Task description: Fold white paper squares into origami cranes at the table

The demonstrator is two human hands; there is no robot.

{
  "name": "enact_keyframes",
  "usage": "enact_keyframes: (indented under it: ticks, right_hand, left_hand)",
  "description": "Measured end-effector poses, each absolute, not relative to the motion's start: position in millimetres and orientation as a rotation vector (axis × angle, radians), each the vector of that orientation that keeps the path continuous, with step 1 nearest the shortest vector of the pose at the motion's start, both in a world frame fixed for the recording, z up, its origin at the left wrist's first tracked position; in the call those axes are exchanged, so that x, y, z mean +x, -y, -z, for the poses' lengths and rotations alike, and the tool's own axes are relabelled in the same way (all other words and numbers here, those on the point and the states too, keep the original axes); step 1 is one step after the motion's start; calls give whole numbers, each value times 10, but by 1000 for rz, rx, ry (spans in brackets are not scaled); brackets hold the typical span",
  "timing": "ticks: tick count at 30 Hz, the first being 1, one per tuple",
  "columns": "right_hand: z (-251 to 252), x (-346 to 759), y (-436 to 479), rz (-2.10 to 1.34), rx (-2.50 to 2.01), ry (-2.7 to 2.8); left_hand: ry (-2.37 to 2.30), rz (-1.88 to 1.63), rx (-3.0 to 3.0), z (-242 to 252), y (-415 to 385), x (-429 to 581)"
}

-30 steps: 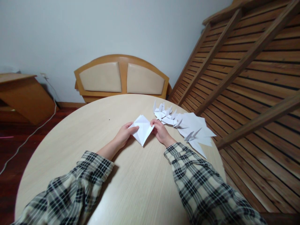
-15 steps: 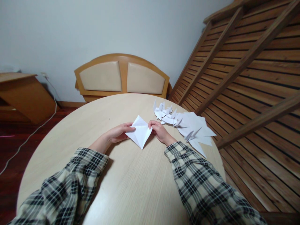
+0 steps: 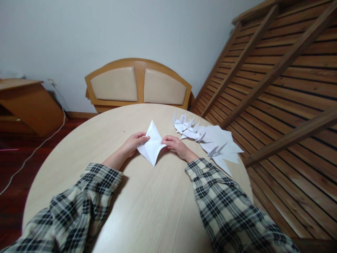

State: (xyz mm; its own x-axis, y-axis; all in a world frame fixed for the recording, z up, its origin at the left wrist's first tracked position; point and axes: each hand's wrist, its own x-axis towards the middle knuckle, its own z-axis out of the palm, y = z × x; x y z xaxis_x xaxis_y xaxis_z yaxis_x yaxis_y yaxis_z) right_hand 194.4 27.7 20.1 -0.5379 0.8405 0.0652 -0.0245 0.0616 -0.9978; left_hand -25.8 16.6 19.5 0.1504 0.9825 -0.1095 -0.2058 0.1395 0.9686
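Between my hands is a white sheet of paper, creased and shaped like a diamond, its lower right edge curving. My left hand grips its left side, thumb on top and fingers underneath. At the right corner, my right hand pinches the paper between thumb and fingers. The sheet is held just over the round table; whether its lower tip touches the wood I cannot tell. Several folded paper cranes stand in a row beyond my right hand.
Flat white paper sheets lie at the table's right side, with more folded paper on their near edge. A padded wooden headboard stands behind the table. Wooden slats lean at the right. A desk and a white cable are at the left.
The paper has shifted slightly left and its upper tip points higher. Its right side now bends where my right hand holds it. My right fingers have moved a little left with the corner.
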Motion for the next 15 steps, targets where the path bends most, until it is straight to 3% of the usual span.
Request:
enact_keyframes:
  ticks: [15]
  right_hand:
    - [-214,2023,-332,-1520,-771,1939]
  left_hand:
    - [-1020,-1192,980,-178,-181,-261]
